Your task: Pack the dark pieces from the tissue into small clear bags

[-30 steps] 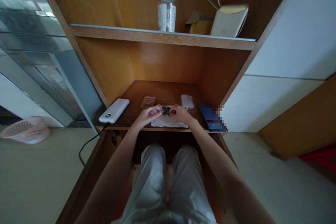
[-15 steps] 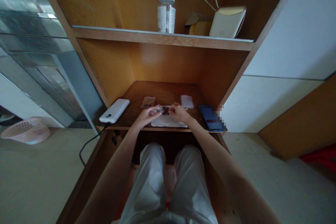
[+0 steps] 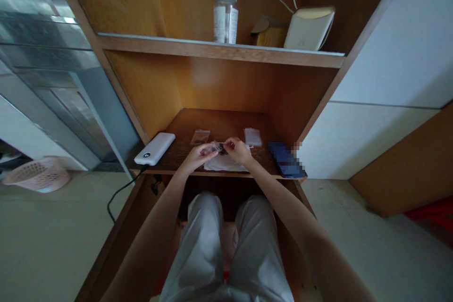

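Observation:
My left hand (image 3: 200,155) is closed on a small clear plastic bag (image 3: 214,147), above a white sheet (image 3: 222,164) on the wooden desk. Close by on the right, my right hand (image 3: 238,149) has its fingers pinched together at the bag's mouth. A small dark piece seems to be between those fingertips, too small to name. Dark bits on the sheet are mostly hidden behind both hands. Behind the left hand lies a flat zip bag (image 3: 200,137) with dark contents. A stack of clear bags (image 3: 252,137) lies beyond the right hand.
A white power bank (image 3: 155,149) with a black cable sits at the desk's left edge, and a dark phone (image 3: 285,158) at its right. On the shelf above stand a clear bottle (image 3: 225,16) and a cream case (image 3: 308,29). A pink basket (image 3: 38,175) is on the floor.
My right hand has moved left, from over the dark bits to the mouth of the bag. My left hand stays almost in place with the bag.

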### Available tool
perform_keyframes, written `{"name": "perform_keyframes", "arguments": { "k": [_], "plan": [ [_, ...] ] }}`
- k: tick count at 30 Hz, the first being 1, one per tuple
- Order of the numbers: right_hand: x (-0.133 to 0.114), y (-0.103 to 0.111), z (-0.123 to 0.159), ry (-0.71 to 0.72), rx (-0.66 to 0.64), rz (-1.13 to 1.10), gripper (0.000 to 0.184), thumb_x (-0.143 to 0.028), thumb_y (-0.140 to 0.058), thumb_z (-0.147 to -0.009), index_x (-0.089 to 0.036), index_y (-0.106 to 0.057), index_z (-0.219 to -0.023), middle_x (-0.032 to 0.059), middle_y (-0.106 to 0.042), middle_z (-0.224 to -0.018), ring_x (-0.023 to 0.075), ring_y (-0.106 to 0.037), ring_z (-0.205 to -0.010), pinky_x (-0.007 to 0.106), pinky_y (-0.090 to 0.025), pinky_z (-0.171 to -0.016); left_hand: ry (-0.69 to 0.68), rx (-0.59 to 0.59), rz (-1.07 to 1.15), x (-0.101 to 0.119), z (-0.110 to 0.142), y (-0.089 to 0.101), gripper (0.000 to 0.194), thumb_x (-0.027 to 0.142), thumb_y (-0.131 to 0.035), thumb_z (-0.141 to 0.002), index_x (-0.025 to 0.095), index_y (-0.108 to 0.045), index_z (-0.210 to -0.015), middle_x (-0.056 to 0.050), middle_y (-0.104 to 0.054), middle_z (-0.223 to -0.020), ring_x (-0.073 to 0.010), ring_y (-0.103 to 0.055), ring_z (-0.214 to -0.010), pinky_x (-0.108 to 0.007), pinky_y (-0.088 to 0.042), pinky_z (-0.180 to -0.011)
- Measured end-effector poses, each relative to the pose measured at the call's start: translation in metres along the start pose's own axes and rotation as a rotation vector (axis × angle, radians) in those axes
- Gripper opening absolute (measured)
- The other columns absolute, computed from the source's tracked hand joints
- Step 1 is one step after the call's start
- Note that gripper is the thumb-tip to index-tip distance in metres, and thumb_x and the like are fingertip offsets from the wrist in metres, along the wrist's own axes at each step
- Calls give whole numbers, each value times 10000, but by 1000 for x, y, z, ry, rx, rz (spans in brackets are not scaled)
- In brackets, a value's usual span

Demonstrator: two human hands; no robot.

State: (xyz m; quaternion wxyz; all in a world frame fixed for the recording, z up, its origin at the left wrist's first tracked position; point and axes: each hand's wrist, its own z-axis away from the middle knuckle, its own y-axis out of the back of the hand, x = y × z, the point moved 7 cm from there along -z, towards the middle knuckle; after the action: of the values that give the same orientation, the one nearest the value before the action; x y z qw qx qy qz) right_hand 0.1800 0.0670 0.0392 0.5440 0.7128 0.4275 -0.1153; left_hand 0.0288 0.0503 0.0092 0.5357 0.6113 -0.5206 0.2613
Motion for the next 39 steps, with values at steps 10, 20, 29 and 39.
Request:
{"name": "perform_keyframes", "arguments": {
  "k": [10, 20, 29, 39],
  "plan": [
    [-2, -16, 6, 68, -222, 281, 99, -144, -563, -775, -152, -655, -812, 66, -607, -933, 149, -561, -884, 251, -412, -808, 15, 10, -3, -8, -1, 2, 449, 449, -643, -734, 158, -633, -1077, -85, -681, -983, -193, -631, -849, -303, -487, -755],
    [2, 1, -5, 116, -102, 169, 103, -145, -567, -798, -148, -653, -741, 40, -606, -788, 140, -536, -819, 275, -397, -818, 29, 8, 16, -5, 1, 1, 465, 464, -646, -725, 163, -633, -1078, -82, -683, -980, -197, -632, -857, -299, -486, -754],
    [-22, -1, -11, 187, -124, -5, 140, -188, -541, -845, -154, -656, -773, 27, -605, -793, 109, -544, -789, 220, -404, -746, -10, -1, -1, 3, 1, 1, 435, 459, -634, -734, 154, -643, -1045, -79, -686, -962, -193, -626, -845, -298, -477, -766],
    [6, -5, 1, -53, -155, 404, 145, -213, -533, -825, -153, -665, -829, 103, -633, -929, 188, -587, -896, 280, -421, -796, -19, -5, -14, 4, 1, 0, 420, 445, -634, -739, 157, -649, -1045, -89, -688, -995, -188, -630, -828, -298, -481, -753]
  ]
}}
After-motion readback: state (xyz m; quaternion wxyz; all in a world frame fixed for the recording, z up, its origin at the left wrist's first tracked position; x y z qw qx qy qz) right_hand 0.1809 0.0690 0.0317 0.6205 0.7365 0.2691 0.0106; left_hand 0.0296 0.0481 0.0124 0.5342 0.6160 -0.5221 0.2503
